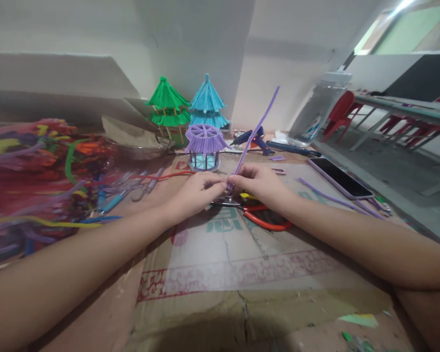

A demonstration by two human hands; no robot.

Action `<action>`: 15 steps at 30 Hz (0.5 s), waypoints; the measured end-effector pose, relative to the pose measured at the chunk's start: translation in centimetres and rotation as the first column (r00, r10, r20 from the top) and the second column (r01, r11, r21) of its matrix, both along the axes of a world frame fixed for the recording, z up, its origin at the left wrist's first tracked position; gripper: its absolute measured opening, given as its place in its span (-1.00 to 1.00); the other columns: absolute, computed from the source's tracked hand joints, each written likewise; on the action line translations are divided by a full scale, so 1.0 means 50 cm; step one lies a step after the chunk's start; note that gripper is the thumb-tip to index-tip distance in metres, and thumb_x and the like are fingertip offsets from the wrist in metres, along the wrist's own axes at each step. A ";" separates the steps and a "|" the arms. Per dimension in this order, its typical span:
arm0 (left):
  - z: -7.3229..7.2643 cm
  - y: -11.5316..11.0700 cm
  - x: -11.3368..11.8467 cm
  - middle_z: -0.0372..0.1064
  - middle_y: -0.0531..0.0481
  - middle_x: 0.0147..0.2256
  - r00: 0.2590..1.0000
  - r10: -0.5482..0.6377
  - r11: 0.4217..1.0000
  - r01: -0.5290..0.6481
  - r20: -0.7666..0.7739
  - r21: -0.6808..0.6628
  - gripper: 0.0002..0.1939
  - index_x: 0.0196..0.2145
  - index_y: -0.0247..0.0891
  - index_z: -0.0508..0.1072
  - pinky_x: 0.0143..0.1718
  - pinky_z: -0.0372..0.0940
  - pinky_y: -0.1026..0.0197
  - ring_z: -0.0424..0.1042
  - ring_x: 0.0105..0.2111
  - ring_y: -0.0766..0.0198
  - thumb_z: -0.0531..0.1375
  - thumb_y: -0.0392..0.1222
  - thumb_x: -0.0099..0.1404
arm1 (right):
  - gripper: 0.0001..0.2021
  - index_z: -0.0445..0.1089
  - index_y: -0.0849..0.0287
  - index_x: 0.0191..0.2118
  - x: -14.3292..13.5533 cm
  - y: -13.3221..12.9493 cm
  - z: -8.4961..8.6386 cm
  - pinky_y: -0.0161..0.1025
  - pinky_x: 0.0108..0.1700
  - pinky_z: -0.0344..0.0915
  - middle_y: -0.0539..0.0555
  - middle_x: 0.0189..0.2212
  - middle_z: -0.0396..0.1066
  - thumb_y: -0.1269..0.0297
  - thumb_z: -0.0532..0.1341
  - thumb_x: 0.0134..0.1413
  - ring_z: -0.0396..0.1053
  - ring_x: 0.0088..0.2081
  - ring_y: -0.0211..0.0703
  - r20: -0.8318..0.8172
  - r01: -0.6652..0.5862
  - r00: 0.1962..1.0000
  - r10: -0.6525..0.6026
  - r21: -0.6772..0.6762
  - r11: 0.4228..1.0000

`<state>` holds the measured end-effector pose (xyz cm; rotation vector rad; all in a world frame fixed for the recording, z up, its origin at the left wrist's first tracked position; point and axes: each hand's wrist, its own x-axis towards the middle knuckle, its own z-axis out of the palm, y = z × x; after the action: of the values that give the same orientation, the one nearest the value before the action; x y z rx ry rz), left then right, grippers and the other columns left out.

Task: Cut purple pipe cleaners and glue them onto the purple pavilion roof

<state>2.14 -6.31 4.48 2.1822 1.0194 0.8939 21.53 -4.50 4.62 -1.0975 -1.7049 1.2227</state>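
A purple pipe cleaner (257, 130) rises at a slant from between my hands, its free end up and to the right. My right hand (263, 184) pinches it near the lower end. The fingertips of my left hand (200, 194) are closed on that same low end, touching the right fingertips; the exact grip is partly hidden. Just below the hands lies a cutting tool with red handles (269, 226), its metal part half covered. Behind them stands a small pavilion with a purple fringed roof (205, 142).
Green (167, 98) and blue (207, 100) tiered-roof models stand against the wall. A glue gun (254, 141), a clear plastic jar (317, 110) and a phone (339, 178) are to the right. Colourful pipe cleaners (29, 166) pile up at left. Cardboard (220, 274) covers the table.
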 end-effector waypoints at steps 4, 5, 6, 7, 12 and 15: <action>-0.010 0.000 0.002 0.53 0.04 -0.34 1.000 -0.006 1.000 0.006 0.018 0.029 -0.86 -0.30 -0.23 0.57 -0.23 0.29 0.23 0.45 -0.33 0.26 0.24 -0.14 0.28 | -0.74 0.39 0.17 -0.44 0.003 0.002 -0.002 -0.29 -0.41 0.32 -0.06 -0.56 0.43 0.10 0.39 -0.06 0.39 -0.51 -0.26 -0.016 -0.014 1.000 0.014 -0.021 1.000; -0.014 0.001 0.002 0.54 0.04 -0.32 1.000 0.007 0.998 -0.008 0.007 0.069 -0.89 -0.30 -0.21 0.57 -0.19 0.30 0.21 0.46 -0.30 0.24 0.27 -0.14 0.27 | -0.74 0.39 0.17 -0.44 0.003 0.002 -0.002 -0.30 -0.41 0.31 -0.06 -0.57 0.42 0.10 0.38 -0.06 0.38 -0.51 -0.27 -0.021 -0.016 1.000 0.015 -0.021 1.000; -0.017 0.001 0.002 0.54 0.04 -0.31 1.000 0.027 0.993 -0.027 -0.006 0.113 -0.91 -0.31 -0.20 0.57 -0.16 0.30 0.18 0.46 -0.28 0.23 0.29 -0.15 0.26 | -0.74 0.39 0.17 -0.44 0.002 0.001 -0.001 -0.30 -0.41 0.30 -0.06 -0.57 0.42 0.10 0.38 -0.05 0.37 -0.51 -0.28 -0.024 -0.019 1.000 0.019 -0.025 1.000; -0.021 0.002 0.003 0.55 0.03 -0.31 0.999 0.050 0.987 -0.046 -0.022 0.156 -0.92 -0.33 -0.19 0.57 -0.13 0.29 0.15 0.47 -0.26 0.21 0.30 -0.16 0.26 | -0.74 0.39 0.18 -0.45 0.001 0.001 0.000 -0.31 -0.41 0.30 -0.06 -0.57 0.41 0.10 0.38 -0.06 0.36 -0.51 -0.29 -0.026 -0.024 0.999 0.023 -0.030 0.999; -0.024 0.000 0.002 0.54 0.04 -0.36 0.993 0.113 0.954 -0.097 -0.042 0.283 -0.92 -0.36 -0.18 0.58 -0.11 0.25 0.12 0.45 -0.26 0.20 0.31 -0.16 0.28 | -0.73 0.39 0.18 -0.47 -0.003 -0.003 0.003 -0.32 -0.40 0.29 -0.05 -0.59 0.42 0.10 0.39 -0.07 0.36 -0.51 -0.30 -0.026 -0.030 0.999 0.028 -0.058 0.998; -0.021 -0.002 0.000 0.54 0.04 -0.36 0.992 0.121 0.949 -0.109 -0.022 0.296 -0.90 -0.34 -0.17 0.60 -0.11 0.24 0.13 0.45 -0.27 0.22 0.29 -0.16 0.31 | -0.73 0.41 0.19 -0.44 -0.003 -0.003 0.001 -0.32 -0.39 0.29 -0.05 -0.57 0.42 0.10 0.39 -0.07 0.36 -0.50 -0.30 -0.040 -0.024 0.999 0.021 -0.064 0.998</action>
<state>2.16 -6.40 3.44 2.4130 1.1012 1.1215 21.38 -4.65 4.68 -1.0881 -1.6623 1.3134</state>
